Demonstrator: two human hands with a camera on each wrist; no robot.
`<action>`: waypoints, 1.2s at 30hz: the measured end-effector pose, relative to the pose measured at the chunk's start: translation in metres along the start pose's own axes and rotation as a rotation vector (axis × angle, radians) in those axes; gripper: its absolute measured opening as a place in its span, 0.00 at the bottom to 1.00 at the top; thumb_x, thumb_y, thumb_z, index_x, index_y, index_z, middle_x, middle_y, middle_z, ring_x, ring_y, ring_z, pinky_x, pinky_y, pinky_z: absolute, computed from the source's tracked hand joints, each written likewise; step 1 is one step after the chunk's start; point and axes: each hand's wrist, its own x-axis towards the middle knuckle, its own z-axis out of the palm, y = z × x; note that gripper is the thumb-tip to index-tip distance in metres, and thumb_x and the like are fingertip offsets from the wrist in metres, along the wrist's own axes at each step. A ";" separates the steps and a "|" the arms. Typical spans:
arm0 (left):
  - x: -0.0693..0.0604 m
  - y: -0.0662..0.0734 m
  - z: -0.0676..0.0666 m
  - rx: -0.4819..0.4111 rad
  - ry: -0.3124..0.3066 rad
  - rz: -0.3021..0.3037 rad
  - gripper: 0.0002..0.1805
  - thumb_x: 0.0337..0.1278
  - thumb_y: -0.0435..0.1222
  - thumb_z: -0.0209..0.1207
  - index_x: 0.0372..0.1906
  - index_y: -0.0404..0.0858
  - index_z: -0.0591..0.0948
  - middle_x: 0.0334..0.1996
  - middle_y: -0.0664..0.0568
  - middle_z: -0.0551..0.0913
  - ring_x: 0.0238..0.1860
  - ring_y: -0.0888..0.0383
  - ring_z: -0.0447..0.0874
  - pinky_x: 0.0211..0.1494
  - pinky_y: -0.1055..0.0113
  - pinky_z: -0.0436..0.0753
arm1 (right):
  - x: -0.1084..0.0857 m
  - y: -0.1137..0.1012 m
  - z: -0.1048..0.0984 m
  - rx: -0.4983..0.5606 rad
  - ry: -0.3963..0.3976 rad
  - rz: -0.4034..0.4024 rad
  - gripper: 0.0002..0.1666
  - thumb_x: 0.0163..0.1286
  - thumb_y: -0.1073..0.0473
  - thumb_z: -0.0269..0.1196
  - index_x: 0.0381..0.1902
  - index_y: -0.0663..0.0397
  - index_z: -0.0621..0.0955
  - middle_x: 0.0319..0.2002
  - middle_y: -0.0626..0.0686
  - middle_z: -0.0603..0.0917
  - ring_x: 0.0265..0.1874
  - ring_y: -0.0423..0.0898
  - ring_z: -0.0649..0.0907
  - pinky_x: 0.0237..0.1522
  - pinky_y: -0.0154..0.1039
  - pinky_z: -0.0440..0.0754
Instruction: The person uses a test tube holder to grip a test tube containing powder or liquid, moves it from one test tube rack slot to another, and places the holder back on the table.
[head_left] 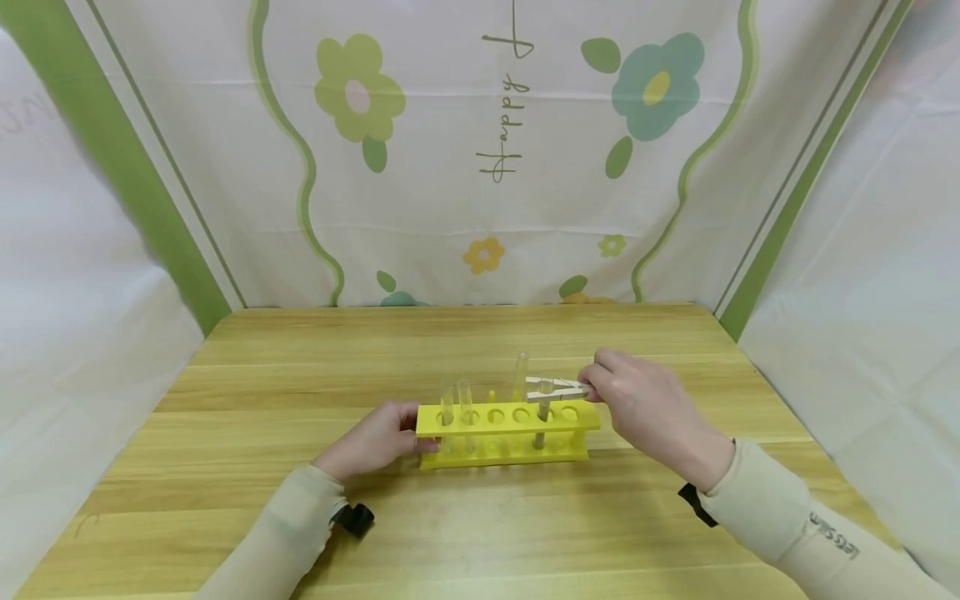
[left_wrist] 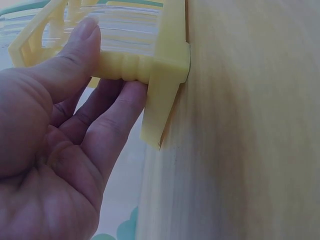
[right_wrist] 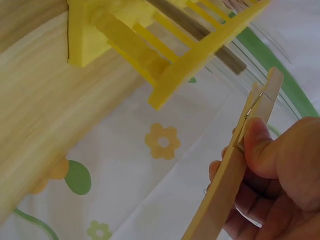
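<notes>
A yellow test tube rack (head_left: pixel 507 421) stands on the table. My left hand (head_left: pixel 378 439) grips its left end, thumb and fingers on the end post (left_wrist: pixel 122 66) in the left wrist view. My right hand (head_left: pixel 656 412) holds a wooden test tube holder (head_left: pixel 566 393), pinched near its metal spring (right_wrist: pixel 255 104). The holder's two prongs are spread on either side of the upper part of a test tube (head_left: pixel 542 417) with greyish contents, near the rack's right end. Whether the prongs touch the glass I cannot tell. Two clear test tubes (head_left: pixel 465 400) stand in the left holes.
Another clear test tube (head_left: pixel 521 375) sits upside down on a peg at the rack's back. A bare yellow peg (head_left: pixel 491 397) shows beside it. The wooden table (head_left: pixel 480 533) meets a flower-printed cloth (head_left: pixel 420 200) at the back and sides.
</notes>
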 end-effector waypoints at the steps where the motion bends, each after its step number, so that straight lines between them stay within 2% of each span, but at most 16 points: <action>1: 0.000 0.000 0.000 -0.001 0.001 -0.001 0.15 0.60 0.36 0.67 0.52 0.47 0.84 0.47 0.58 0.86 0.47 0.59 0.83 0.49 0.64 0.80 | -0.001 0.000 0.002 0.001 -0.004 0.001 0.06 0.59 0.66 0.72 0.32 0.58 0.84 0.28 0.48 0.76 0.20 0.40 0.75 0.20 0.33 0.76; 8: -0.001 0.000 0.000 -0.005 0.003 0.004 0.15 0.60 0.36 0.68 0.52 0.47 0.84 0.48 0.57 0.86 0.48 0.58 0.83 0.50 0.63 0.80 | -0.006 -0.005 0.012 -0.009 -0.056 0.020 0.06 0.59 0.65 0.73 0.31 0.56 0.84 0.27 0.47 0.76 0.21 0.40 0.74 0.21 0.32 0.75; 13: -0.001 0.000 0.000 -0.001 0.011 0.004 0.15 0.59 0.36 0.68 0.52 0.45 0.84 0.48 0.54 0.86 0.48 0.57 0.83 0.50 0.63 0.80 | -0.011 -0.007 0.020 -0.017 -0.066 0.023 0.07 0.57 0.64 0.74 0.31 0.56 0.85 0.27 0.46 0.77 0.21 0.39 0.75 0.20 0.31 0.75; 17: -0.001 -0.001 -0.001 0.015 0.010 0.001 0.15 0.60 0.36 0.68 0.52 0.46 0.84 0.47 0.56 0.86 0.47 0.58 0.83 0.50 0.64 0.80 | -0.014 -0.009 0.025 -0.005 -0.079 0.034 0.07 0.57 0.63 0.74 0.31 0.56 0.84 0.27 0.46 0.76 0.20 0.38 0.74 0.21 0.30 0.74; 22: 0.000 0.000 -0.001 0.020 0.006 -0.008 0.15 0.60 0.37 0.68 0.52 0.49 0.84 0.47 0.59 0.86 0.48 0.59 0.83 0.50 0.64 0.80 | -0.016 -0.010 0.026 0.008 -0.091 0.054 0.09 0.56 0.62 0.75 0.32 0.57 0.84 0.27 0.46 0.75 0.21 0.38 0.73 0.21 0.31 0.75; 36: -0.001 0.001 -0.001 0.018 0.001 -0.003 0.15 0.60 0.37 0.67 0.52 0.46 0.84 0.47 0.57 0.86 0.47 0.58 0.83 0.50 0.63 0.80 | -0.018 -0.010 0.026 0.022 -0.094 0.056 0.08 0.59 0.61 0.73 0.34 0.57 0.84 0.29 0.47 0.76 0.21 0.39 0.75 0.22 0.32 0.77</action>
